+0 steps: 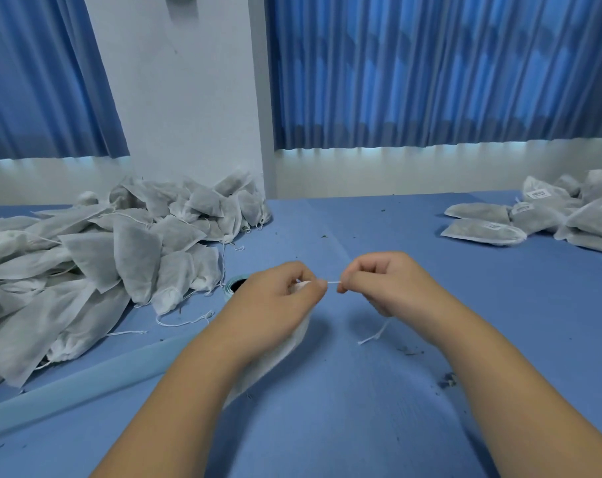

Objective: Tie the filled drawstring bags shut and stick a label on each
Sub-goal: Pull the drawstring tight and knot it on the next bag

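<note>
Now pinches a drawstring (333,281) taut between left hand (278,298) and right hand (378,284), clutching the filled bag (282,353) beneath the left. Faces a large unlabelled heap (85,257) beyond the left hand and a smaller labelled pile (551,215) past the right; seemingly far from finished.

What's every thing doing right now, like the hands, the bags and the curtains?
White fabric drawstring bag: held, no label seen.
Thin white drawstring: pulled tight between the hands.
Left hand: grips that bag's neck.
Right hand: pinches the drawstring.
Left heap of grey-white bags: no labels seen, strings loose.
Right heap of grey-white bags: labelled.
Blue pleated curtains: drawn shut.
</note>
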`<state>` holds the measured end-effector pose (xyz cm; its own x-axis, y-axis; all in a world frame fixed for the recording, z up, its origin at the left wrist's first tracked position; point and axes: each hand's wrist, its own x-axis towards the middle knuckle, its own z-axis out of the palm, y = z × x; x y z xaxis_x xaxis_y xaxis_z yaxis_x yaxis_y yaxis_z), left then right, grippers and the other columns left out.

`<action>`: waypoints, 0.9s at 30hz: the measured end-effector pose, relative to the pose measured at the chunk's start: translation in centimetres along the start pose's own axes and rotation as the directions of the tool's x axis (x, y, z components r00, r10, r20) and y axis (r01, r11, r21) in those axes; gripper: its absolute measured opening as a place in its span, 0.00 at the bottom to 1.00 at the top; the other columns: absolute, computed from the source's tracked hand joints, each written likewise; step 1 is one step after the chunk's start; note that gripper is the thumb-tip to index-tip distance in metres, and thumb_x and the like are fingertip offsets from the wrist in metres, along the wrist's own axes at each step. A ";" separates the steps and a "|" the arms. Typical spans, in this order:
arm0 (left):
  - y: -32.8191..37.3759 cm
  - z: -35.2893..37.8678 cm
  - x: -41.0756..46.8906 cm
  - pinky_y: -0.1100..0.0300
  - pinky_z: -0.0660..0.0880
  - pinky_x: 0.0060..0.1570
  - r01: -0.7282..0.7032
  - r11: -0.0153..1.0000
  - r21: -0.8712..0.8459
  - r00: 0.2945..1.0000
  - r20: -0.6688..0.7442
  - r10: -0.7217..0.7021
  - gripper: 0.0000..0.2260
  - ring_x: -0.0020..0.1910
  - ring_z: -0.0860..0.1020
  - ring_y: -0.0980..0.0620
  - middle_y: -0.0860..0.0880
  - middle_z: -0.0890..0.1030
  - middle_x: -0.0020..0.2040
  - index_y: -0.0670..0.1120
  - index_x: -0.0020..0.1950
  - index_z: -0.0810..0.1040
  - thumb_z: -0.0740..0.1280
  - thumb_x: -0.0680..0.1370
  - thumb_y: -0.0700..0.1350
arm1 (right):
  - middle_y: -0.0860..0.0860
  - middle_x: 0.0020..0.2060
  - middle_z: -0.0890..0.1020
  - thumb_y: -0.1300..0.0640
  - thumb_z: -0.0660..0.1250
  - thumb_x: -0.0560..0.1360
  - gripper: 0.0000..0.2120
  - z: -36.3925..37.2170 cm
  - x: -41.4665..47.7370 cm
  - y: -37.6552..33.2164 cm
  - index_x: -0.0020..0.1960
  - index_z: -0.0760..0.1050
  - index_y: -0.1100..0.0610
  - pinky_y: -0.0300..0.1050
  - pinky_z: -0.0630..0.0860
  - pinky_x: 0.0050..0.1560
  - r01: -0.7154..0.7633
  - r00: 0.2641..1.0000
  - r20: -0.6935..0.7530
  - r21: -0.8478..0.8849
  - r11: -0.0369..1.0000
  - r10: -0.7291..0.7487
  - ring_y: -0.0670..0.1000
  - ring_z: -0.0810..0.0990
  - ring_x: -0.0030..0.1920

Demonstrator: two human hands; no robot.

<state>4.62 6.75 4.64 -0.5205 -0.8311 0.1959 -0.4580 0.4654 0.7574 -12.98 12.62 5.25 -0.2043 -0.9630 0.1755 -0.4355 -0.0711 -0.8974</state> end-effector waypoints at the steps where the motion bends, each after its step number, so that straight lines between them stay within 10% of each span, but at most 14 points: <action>1: 0.0 0.2 0.0 0.61 0.70 0.35 -0.043 0.995 0.095 0.998 -0.032 0.046 0.08 0.31 0.73 0.60 0.58 0.78 0.33 0.55 0.43 0.77 0.64 0.78 0.56 | 0.42 0.20 0.65 0.60 0.68 0.73 0.10 -0.1 0.0 -0.1 0.33 0.80 0.53 0.32 0.59 0.25 0.014 1.000 0.002 0.028 1.000 -0.014 0.42 0.61 0.22; 6: 0.8 1.3 -0.4 0.68 0.67 0.35 -0.162 0.980 0.118 0.982 -0.081 0.172 0.09 0.35 0.74 0.60 0.52 0.80 0.41 0.53 0.41 0.79 0.65 0.76 0.41 | 0.42 0.22 0.69 0.65 0.68 0.73 0.11 0.3 -0.3 -0.2 0.34 0.78 0.55 0.29 0.60 0.25 0.086 0.996 0.025 0.070 0.994 -0.088 0.41 0.63 0.22; 13: 1.8 2.1 -1.0 0.63 0.74 0.34 0.074 0.894 -0.442 0.997 0.038 -0.064 0.07 0.31 0.77 0.53 0.49 0.83 0.35 0.46 0.40 0.81 0.67 0.77 0.41 | 0.43 0.21 0.66 0.65 0.69 0.73 0.11 -0.4 -0.3 0.0 0.33 0.79 0.54 0.31 0.60 0.25 0.170 0.979 -0.135 0.126 0.977 -0.153 0.42 0.61 0.23; 27: 1.5 0.5 -0.8 0.64 0.73 0.31 0.107 0.769 -0.630 0.993 0.111 -0.048 0.07 0.30 0.75 0.52 0.48 0.82 0.37 0.47 0.39 0.85 0.70 0.75 0.41 | 0.56 0.29 0.69 0.55 0.69 0.75 0.09 1.2 -0.2 0.4 0.37 0.82 0.55 0.40 0.61 0.30 0.166 0.983 -0.078 -0.014 0.986 -0.166 0.47 0.63 0.29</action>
<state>3.95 8.27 5.32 -0.5748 -0.8134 0.0893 0.0462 0.0767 0.9960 -12.08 12.47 4.40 -0.1967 -0.9146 0.3533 -0.4758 -0.2260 -0.8500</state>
